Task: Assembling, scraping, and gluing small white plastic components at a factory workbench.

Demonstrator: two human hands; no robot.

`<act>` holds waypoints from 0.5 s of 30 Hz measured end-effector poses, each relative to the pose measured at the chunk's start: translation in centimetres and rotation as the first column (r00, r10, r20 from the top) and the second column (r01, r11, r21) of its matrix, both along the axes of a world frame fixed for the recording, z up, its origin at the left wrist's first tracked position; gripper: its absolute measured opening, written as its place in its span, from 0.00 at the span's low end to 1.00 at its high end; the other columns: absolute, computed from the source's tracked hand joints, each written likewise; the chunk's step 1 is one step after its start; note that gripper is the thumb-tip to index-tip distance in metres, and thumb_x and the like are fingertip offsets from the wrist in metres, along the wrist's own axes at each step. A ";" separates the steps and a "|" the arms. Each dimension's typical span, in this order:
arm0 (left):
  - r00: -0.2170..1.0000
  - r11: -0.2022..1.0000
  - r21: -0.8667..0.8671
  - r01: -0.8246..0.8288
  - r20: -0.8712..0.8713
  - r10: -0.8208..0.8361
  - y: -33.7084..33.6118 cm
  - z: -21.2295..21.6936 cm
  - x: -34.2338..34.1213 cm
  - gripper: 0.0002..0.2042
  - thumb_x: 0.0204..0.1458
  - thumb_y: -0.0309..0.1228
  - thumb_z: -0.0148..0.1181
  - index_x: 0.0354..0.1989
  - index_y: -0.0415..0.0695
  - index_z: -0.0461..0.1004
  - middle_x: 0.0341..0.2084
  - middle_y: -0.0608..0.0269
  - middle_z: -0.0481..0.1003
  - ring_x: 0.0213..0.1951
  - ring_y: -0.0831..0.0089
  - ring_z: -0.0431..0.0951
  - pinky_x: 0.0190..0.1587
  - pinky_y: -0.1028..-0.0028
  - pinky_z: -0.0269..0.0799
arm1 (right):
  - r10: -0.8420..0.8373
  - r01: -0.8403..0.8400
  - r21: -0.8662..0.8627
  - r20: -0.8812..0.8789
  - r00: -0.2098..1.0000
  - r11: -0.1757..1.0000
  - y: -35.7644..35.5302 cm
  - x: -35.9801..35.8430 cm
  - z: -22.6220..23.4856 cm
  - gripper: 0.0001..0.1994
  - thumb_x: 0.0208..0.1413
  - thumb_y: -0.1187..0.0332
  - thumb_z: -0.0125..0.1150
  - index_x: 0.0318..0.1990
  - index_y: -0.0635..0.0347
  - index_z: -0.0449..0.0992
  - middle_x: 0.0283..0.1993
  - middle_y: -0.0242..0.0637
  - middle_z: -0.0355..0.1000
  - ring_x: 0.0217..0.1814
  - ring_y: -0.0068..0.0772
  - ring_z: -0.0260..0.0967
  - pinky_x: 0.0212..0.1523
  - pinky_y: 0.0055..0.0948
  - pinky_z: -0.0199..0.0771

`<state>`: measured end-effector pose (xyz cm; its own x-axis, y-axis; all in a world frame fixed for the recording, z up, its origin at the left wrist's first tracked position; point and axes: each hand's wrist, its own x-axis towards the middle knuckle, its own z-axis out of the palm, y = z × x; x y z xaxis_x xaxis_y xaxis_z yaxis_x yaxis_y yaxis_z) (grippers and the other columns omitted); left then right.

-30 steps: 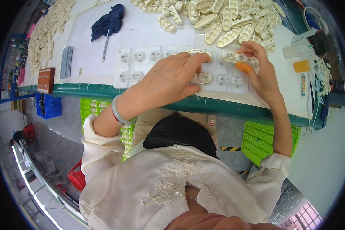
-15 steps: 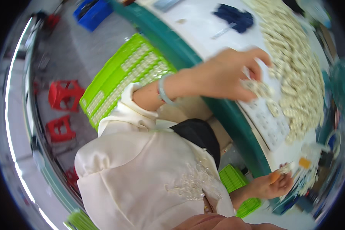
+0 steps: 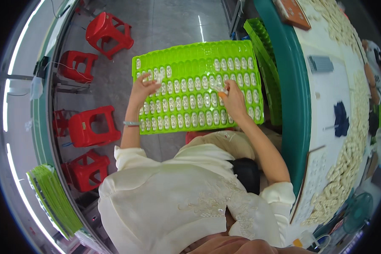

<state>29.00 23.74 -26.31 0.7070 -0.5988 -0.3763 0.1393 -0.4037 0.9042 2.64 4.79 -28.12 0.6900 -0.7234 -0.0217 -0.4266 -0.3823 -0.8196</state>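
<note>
A bright green tray (image 3: 190,67) with rows of oval hollows lies in front of me; small white oval pieces (image 3: 182,103) fill many of them. Over its left side, my left hand (image 3: 142,90), a bracelet on its wrist, pinches a small whitish piece (image 3: 161,75) by the upper rows. My right hand (image 3: 234,101) is above the right half, fingers closed on small clear-white pieces (image 3: 218,88). Something orange (image 3: 222,95) covers one of its fingertips. The exact kind of the pieces cannot be made out.
To the right, a green-edged white table (image 3: 315,106) bears a long heap of pale pieces (image 3: 347,161), a white board (image 3: 311,182), a dark blue cloth (image 3: 341,119) and a grey block (image 3: 320,64). More green trays (image 3: 269,72) lean beside it. Red stools (image 3: 95,127) stand left.
My view has turned from the table to the green tray. My left hand has moved from above the white board to the tray's left side; my right hand has come from the table to its right half.
</note>
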 end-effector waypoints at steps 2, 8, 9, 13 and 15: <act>0.999 0.999 0.018 -0.046 -0.025 0.047 0.7 -1.9 -0.2 0.36 0.38 0.25 0.69 0.56 0.33 0.56 0.36 0.53 0.74 0.34 0.72 0.76 0.34 0.77 0.74 | -0.101 0.102 0.004 -0.040 0.994 0.995 -1.6 4.6 -1.8 0.18 0.44 0.76 0.63 0.43 0.65 0.64 0.38 0.48 0.67 0.41 0.49 0.66 0.41 0.40 0.66; 0.949 0.983 0.166 -0.080 0.313 0.024 -2.3 -5.4 0.2 0.36 0.33 0.31 0.71 0.54 0.35 0.60 0.29 0.58 0.77 0.31 0.75 0.76 0.33 0.75 0.74 | -0.224 0.218 -0.053 -0.144 0.964 0.974 -4.4 9.9 -5.8 0.18 0.42 0.75 0.65 0.40 0.66 0.66 0.36 0.47 0.67 0.38 0.48 0.66 0.39 0.40 0.66; 0.953 0.981 0.175 -0.079 0.303 0.023 -2.8 -6.0 0.4 0.36 0.33 0.31 0.71 0.54 0.35 0.60 0.29 0.58 0.77 0.31 0.75 0.76 0.33 0.75 0.74 | -0.235 0.233 -0.032 -0.167 0.957 0.972 -4.7 10.2 -6.2 0.18 0.42 0.74 0.66 0.40 0.66 0.66 0.35 0.47 0.68 0.37 0.48 0.66 0.38 0.40 0.66; 0.884 0.968 0.211 -0.133 0.467 0.019 -5.1 -8.2 0.3 0.35 0.34 0.30 0.69 0.54 0.37 0.60 0.28 0.57 0.76 0.30 0.69 0.76 0.33 0.71 0.74 | -0.224 0.200 -0.145 -0.173 0.959 0.969 -4.6 12.2 -8.0 0.18 0.41 0.74 0.66 0.39 0.66 0.67 0.34 0.47 0.68 0.37 0.48 0.66 0.38 0.40 0.66; 0.860 0.970 0.210 -0.120 0.511 -0.004 -6.3 -9.0 -0.1 0.35 0.35 0.30 0.69 0.54 0.37 0.59 0.28 0.57 0.76 0.29 0.66 0.76 0.33 0.69 0.73 | -0.202 0.139 -0.267 -0.224 0.953 0.954 -4.7 12.1 -7.8 0.17 0.41 0.74 0.66 0.39 0.66 0.67 0.33 0.46 0.69 0.38 0.46 0.67 0.40 0.40 0.66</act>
